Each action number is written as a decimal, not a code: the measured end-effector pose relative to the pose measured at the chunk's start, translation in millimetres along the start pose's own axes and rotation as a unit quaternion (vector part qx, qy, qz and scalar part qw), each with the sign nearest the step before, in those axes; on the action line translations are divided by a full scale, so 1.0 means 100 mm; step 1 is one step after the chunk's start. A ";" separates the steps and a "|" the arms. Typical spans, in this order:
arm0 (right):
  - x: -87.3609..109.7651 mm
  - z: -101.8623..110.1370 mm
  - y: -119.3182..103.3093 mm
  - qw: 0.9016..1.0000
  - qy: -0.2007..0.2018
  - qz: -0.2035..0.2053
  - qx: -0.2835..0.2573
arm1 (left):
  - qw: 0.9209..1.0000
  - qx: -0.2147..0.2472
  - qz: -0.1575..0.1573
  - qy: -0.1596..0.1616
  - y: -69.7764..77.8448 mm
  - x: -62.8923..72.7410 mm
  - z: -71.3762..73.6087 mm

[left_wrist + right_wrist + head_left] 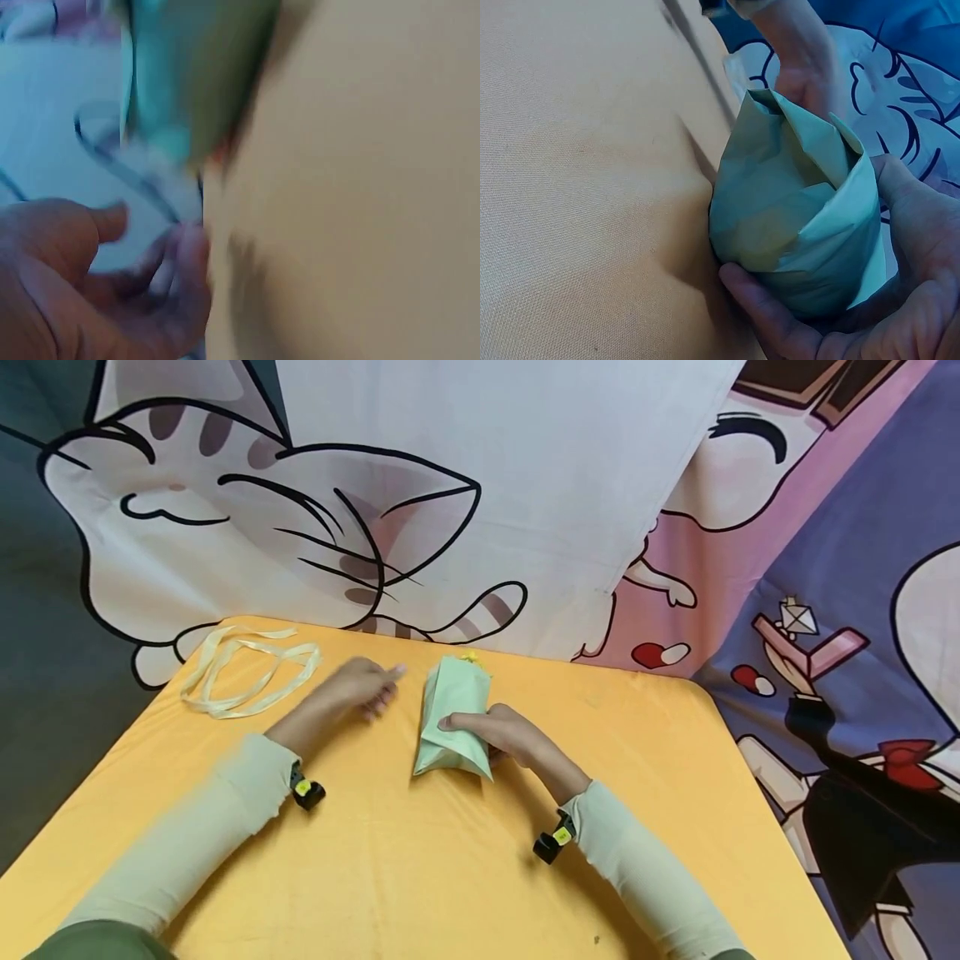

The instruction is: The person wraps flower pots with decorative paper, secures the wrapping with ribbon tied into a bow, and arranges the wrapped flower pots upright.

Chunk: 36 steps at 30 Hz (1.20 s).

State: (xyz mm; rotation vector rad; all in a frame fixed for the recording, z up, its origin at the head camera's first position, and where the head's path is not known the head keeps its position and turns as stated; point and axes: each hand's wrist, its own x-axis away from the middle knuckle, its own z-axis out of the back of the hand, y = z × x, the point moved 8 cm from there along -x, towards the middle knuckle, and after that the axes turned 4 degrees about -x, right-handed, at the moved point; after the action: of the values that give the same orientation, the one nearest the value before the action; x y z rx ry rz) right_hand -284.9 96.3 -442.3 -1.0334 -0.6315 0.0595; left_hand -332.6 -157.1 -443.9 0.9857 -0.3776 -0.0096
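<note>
Head view: green packet (454,692) clamped in right grip (512,733), near parted left grip (363,686).

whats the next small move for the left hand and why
Probably reach for the cream ribbon: it lies loose on the yellow tablecloth, the left hand seems to hold nothing, and the right hand holds the green paper wrap.

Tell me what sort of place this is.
Probably a makeshift indoor recording corner: a yellow-clothed table, cartoon-printed drapes hanging behind it, and small wrist-worn cameras on both arms.
</note>
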 end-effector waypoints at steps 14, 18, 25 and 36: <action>0.02 0.00 0.00 1.000 -0.003 0.011 -0.017 | 0.963 -0.163 -0.070 0.205 -0.56 -0.08 1.21; 0.03 0.03 -0.01 1.000 0.004 0.009 -0.015 | 0.960 -0.126 -0.095 0.230 -0.55 -0.04 1.28; 0.02 0.04 0.01 1.000 0.005 0.010 -0.015 | 0.939 -0.261 -0.070 0.213 -0.59 -0.06 1.26; 0.04 0.01 0.05 1.000 0.005 0.013 -0.017 | 0.928 -0.297 -0.070 0.215 -0.61 -0.11 1.23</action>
State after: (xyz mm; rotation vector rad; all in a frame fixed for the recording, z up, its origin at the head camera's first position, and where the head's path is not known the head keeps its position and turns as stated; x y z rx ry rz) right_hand -281.5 100.9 -443.9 -1.0746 -0.6116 0.0668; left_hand -371.6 -288.9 -436.0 0.3887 0.1069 -0.0332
